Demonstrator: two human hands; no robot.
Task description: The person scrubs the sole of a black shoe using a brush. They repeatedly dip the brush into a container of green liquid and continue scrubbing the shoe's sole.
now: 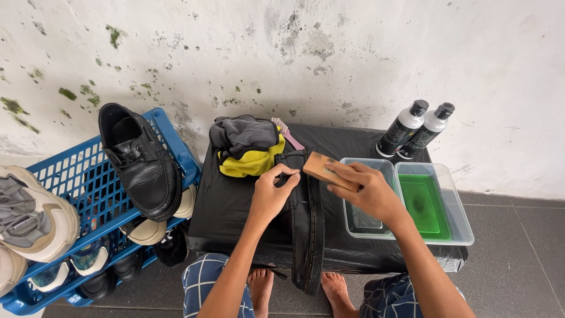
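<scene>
**Boot and brush at the middle of the frame**

The black boot [306,218] lay sole-up on the desk [229,206], low in the middle. It looked heavy and stiff. The left hand [272,194] pinched its upper, a good place to hold. The right hand [368,191] closed on a wooden brush [322,168], hard and light.

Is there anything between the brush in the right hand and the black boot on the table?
Nothing visible. The right hand holds the wooden brush just above the black boot, which the left hand steadies at its upper part. The cloths lie behind it and the tubs to its right.
</scene>
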